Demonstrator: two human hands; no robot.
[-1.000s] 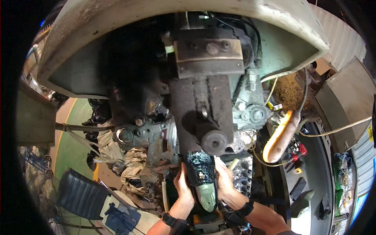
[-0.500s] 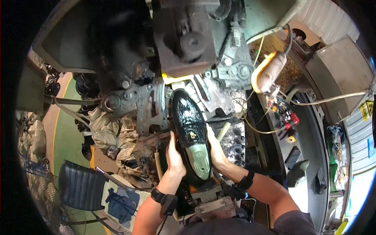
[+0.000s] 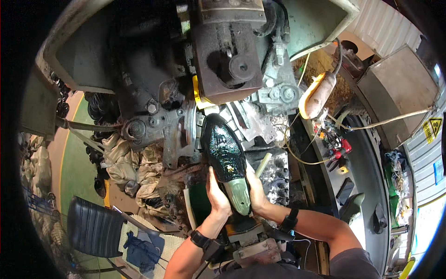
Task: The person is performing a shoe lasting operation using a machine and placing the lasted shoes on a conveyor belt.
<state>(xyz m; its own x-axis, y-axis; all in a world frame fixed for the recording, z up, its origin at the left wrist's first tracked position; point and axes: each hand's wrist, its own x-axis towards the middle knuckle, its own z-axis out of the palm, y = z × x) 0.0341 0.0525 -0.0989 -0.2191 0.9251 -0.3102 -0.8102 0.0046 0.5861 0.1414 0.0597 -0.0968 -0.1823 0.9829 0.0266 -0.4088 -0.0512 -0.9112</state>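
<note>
A glossy black shoe upper (image 3: 223, 144) sits on a pale green shoe last (image 3: 238, 193). Its toe points away from me, against the metal jaws of a shoe machine (image 3: 227, 65). My left hand (image 3: 217, 193) presses on the left side toward the heel, and my right hand (image 3: 256, 190) holds the right side opposite it. Between them the two hands clasp the shoe; the undersides of the fingers are partly hidden. A dark wristband shows on each wrist.
A lit work lamp (image 3: 317, 95) hangs at the right on a cable. Beyond it a dark bench (image 3: 369, 153) carries a red-handled tool (image 3: 343, 148), a phone (image 3: 345, 189) and another green last (image 3: 355, 204). A black chair (image 3: 93, 228) stands at the left, near cloth sacks (image 3: 121, 156).
My left hand has moved right and slightly down, closer to the heel. Both hands still clasp the shoe at the machine. The whole view has shifted slightly.
</note>
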